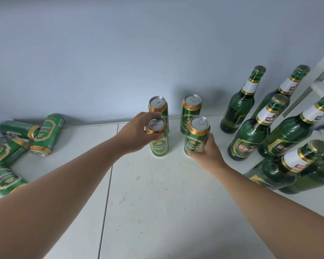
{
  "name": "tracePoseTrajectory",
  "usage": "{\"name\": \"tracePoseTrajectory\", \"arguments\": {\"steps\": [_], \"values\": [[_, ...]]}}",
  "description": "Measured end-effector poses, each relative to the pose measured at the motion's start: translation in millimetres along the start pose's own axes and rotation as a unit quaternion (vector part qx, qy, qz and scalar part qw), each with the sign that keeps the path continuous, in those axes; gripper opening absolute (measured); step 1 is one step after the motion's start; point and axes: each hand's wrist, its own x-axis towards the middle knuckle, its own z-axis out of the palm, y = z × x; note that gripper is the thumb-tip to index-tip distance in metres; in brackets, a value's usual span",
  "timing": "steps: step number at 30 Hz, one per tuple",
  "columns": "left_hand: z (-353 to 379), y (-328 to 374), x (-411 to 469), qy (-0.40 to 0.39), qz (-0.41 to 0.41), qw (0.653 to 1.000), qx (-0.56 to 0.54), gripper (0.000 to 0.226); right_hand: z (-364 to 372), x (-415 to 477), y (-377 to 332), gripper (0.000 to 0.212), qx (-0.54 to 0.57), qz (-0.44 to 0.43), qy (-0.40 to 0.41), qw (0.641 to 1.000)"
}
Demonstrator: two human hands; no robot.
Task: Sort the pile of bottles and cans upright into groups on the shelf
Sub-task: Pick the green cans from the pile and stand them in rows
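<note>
Several green beer cans stand upright in the middle of the white shelf (148, 193). My left hand (137, 133) grips the front left can (158, 141) near its top. My right hand (207, 152) wraps the lower side of the front right can (195, 135). Both cans rest on the shelf. Behind them stand two more cans, a back left can (158, 107) and a back right can (190, 111). A pile of cans (26, 139) lies on its side at the far left. Several green glass bottles (251, 131) stand upright at the right.
A pale wall (138, 53) closes the back of the shelf. A white frame post (314, 81) slants down at the far right, behind the bottles. The nearest bottle (288, 165) stands close to my right forearm.
</note>
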Motion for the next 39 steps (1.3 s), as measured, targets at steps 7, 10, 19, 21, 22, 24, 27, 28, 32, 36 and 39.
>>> {"name": "tracePoseTrajectory", "arguments": {"steps": [7, 10, 19, 21, 22, 24, 27, 28, 32, 36, 39], "values": [[-1.2, -5.4, 5.8, -0.031, 0.002, 0.999, -0.033, 0.064, -6.2, 8.2, -10.1, 0.064, 0.015, 0.026, -0.065, 0.997], [-3.1, -4.4, 7.1, -0.040, 0.008, 0.998, -0.041, 0.060, -8.6, 10.9, -12.8, 0.064, 0.010, 0.037, -0.077, 0.996], [-6.3, -9.2, 7.6, -0.069, -0.015, 0.996, -0.051, 0.072, -7.0, 11.7, -11.1, 0.064, -0.002, 0.052, -0.085, 0.995], [-7.3, -11.7, 3.4, -0.062, -0.023, 0.997, -0.036, 0.082, -3.9, 7.5, -10.1, 0.059, -0.004, 0.049, -0.067, 0.997], [-7.8, -13.2, 1.1, -0.052, -0.026, 0.998, -0.022, 0.085, -2.5, 4.3, -10.6, 0.056, -0.005, 0.046, -0.053, 0.998], [-10.3, -15.2, -5.0, -0.029, -0.031, 0.999, -0.008, 0.083, -0.1, -1.3, -10.8, 0.048, -0.006, 0.046, -0.020, 0.999], [-17.3, -19.7, -17.3, -0.002, -0.040, 0.999, 0.003, 0.080, 3.1, -10.6, -12.8, 0.044, -0.009, 0.037, 0.019, 0.999], [-19.7, -21.9, -22.3, 0.003, -0.044, 0.999, 0.008, 0.079, 4.7, -11.9, -12.0, 0.040, -0.008, 0.026, 0.033, 0.999], [-29.5, -31.5, -44.6, 0.010, -0.062, 0.998, 0.030, 0.068, 14.4, -16.1, -2.7, 0.021, -0.015, 0.021, 0.076, 0.997], [-37.8, -44.5, -69.9, 0.001, -0.070, 0.997, 0.045, 0.060, 26.0, -34.8, -7.8, 0.048, -0.019, 0.061, 0.138, 0.988], [-45.0, -59.2, -90.6, -0.013, -0.074, 0.996, 0.049, 0.056, 39.2, -52.7, -11.7, 0.055, -0.021, 0.069, 0.148, 0.986]]}}
